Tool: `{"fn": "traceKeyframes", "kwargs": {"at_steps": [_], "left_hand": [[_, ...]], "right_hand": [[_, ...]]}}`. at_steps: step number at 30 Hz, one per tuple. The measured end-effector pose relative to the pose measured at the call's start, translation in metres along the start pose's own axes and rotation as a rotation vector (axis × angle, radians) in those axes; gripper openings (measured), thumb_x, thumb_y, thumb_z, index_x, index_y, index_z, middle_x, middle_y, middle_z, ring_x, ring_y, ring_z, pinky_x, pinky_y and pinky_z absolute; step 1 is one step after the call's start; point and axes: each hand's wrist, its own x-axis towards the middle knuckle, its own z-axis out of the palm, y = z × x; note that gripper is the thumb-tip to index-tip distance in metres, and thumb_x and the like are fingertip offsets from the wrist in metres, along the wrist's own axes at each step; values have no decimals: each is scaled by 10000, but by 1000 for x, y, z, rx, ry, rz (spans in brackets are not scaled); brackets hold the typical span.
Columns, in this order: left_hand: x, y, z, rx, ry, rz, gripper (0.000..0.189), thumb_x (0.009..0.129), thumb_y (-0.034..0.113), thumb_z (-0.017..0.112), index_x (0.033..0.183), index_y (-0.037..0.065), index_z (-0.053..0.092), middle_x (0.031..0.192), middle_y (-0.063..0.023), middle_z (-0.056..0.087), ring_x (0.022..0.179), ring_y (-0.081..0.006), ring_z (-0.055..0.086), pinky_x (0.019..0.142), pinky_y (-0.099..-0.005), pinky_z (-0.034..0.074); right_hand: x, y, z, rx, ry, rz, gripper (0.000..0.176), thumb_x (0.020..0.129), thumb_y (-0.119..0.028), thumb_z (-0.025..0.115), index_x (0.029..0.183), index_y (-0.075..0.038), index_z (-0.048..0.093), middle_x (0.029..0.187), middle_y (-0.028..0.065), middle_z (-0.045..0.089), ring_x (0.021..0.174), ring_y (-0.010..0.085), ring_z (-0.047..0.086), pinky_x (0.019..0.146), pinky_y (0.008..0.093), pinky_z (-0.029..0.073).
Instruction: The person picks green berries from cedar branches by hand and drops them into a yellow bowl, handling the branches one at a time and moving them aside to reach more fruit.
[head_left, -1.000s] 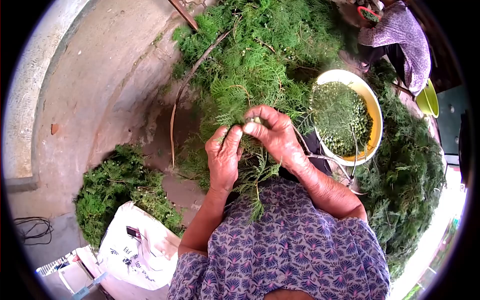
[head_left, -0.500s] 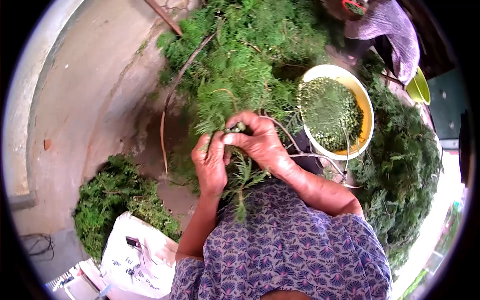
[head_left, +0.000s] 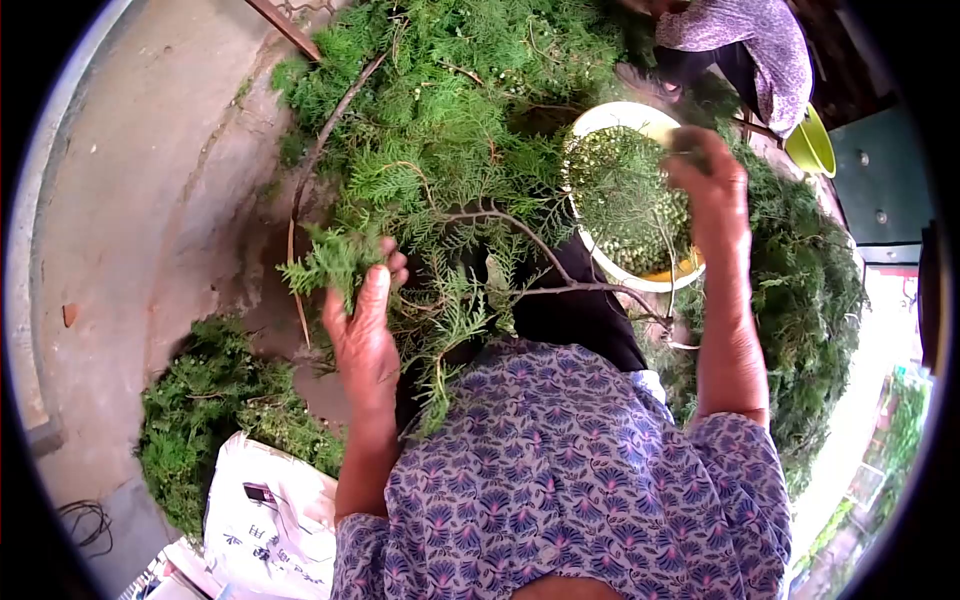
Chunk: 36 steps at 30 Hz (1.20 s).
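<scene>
My left hand (head_left: 366,335) holds a feathery green evergreen sprig (head_left: 335,262) between thumb and fingers, left of my lap. Over the right rim of a yellow-and-white bucket (head_left: 655,284) is my right hand (head_left: 712,195). Its fingers look bent but are smeared by motion, so whether anything is in them cannot be made out. Small round green cones (head_left: 640,235) fill much of the bucket, with a leafy twig lying over them. A forked bare branch (head_left: 545,245) with green sprays stretches across my lap, between my hands.
A big heap of evergreen branches (head_left: 450,110) lies ahead, with another pile (head_left: 800,300) on the right and a smaller one (head_left: 200,410) at left. A white sack (head_left: 270,530) is at lower left. Another person (head_left: 740,50) sits at upper right beside a lime-green basin (head_left: 812,145).
My hands have parted from their pinch around small green cones. The right one swung up and right to the bucket; the left moved left with the sprig. The view shifted slightly.
</scene>
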Motion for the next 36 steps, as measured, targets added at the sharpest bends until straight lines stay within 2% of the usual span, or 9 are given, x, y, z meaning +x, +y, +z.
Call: {"fn": "traceKeyframes", "kwargs": {"at_steps": [5, 11, 14, 17, 23, 25, 28, 33, 36], "left_hand": [[-14, 19, -49, 261, 48, -36, 402, 848, 130, 622, 1213, 7, 507, 1071, -94, 595, 940, -136, 552, 827, -247, 434], [-62, 12, -59, 1191, -325, 392, 261, 761, 46, 623, 1023, 50, 619, 1041, -107, 623, 1000, -277, 560, 860, -368, 439], [-78, -4, -64, 1239, -401, 531, 194, 724, -15, 600, 908, 31, 646, 1019, -94, 639, 1012, -299, 566, 859, -374, 454], [-86, -9, -79, 1057, -361, 513, 150, 718, -55, 561, 816, 18, 649, 968, -116, 646, 993, -293, 579, 832, -351, 463], [-85, -17, -119, 465, 385, -206, 199, 774, -41, 526, 940, 5, 624, 980, -141, 607, 930, -264, 569, 812, -345, 461], [-79, -22, -123, 679, 119, 64, 255, 806, 47, 547, 1048, -25, 584, 995, -121, 601, 927, -233, 565, 839, -324, 455], [-32, -19, -114, -342, 538, -716, 449, 820, 222, 600, 1159, -59, 518, 1086, -133, 586, 994, -227, 550, 840, -342, 470], [25, -61, -156, -222, -441, 670, 671, 757, 378, 680, 1196, -86, 479, 1144, -153, 579, 960, -237, 601, 788, -373, 508], [23, -17, -126, -152, -118, 430, 429, 805, 142, 636, 1181, -30, 521, 1087, -121, 607, 916, -211, 613, 817, -359, 497]], "right_hand": [[57, 122, -83, -706, 156, -237, 539, 672, 3, 410, 1184, -90, 552, 1197, 163, 539, 1132, 307, 491, 982, 368, 360], [30, 62, -40, -527, 123, -285, 316, 831, -156, 488, 1112, -65, 600, 1024, 162, 625, 938, 260, 602, 841, 345, 454], [-32, 23, 35, 316, -366, -251, 259, 797, -61, 617, 1055, -45, 616, 967, 91, 646, 971, 240, 584, 870, 354, 446], [-91, -16, 91, -170, -755, -776, 391, 729, -61, 669, 1099, 10, 563, 1037, 170, 606, 994, 315, 569, 874, 407, 453], [-99, -22, 123, -222, -884, -539, 259, 777, 11, 590, 1036, -3, 599, 902, 156, 608, 781, 277, 600, 663, 329, 487], [-103, -27, 127, -105, -825, -577, 206, 777, 4, 605, 982, 14, 610, 784, 147, 593, 673, 282, 581, 607, 339, 461], [-121, -48, 125, -56, -847, -646, 256, 758, -18, 636, 1011, -23, 596, 686, 134, 544, 636, 304, 557, 544, 369, 448], [-132, -23, 131, 10, -859, -626, 337, 756, -8, 638, 1089, -33, 586, 710, 164, 565, 648, 303, 566, 587, 361, 462], [-132, -17, 133, 45, -833, -581, 343, 753, 1, 638, 1090, -21, 581, 728, 168, 572, 661, 310, 570, 597, 356, 464]]}}
